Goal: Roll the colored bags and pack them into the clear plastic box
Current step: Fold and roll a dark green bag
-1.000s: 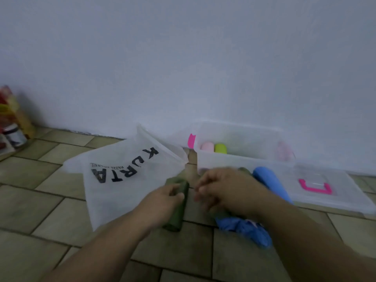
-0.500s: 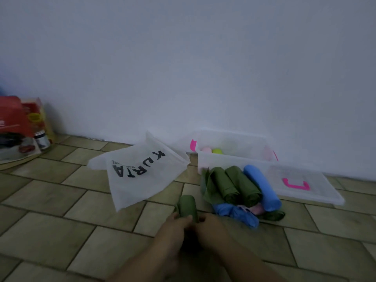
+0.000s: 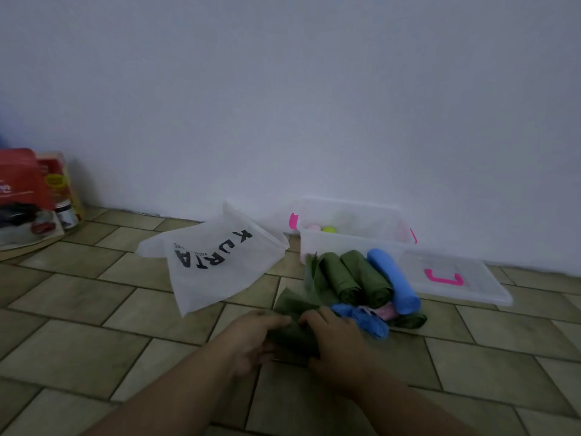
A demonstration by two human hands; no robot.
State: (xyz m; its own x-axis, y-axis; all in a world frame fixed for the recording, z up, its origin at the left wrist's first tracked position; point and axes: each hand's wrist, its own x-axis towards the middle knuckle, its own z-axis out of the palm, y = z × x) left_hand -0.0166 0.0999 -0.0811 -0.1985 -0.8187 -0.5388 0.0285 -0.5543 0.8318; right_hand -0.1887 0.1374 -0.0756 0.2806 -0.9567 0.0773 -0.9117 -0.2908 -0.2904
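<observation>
The left hand and the right hand are lying side by side low on the tiled floor, both bending their fingers over a partly flattened green bag and holding it between them. Its far end is fanning out just beyond the fingertips. Just beside the right hand, a crumpled blue bag is touching a pile of green rolls and one blue roll. Behind the pile, the clear plastic box is sitting at the floor's wall edge, holding a pink roll and a yellow-green roll; its lid is lying to its right. A white printed bag is lying left of the pile.
</observation>
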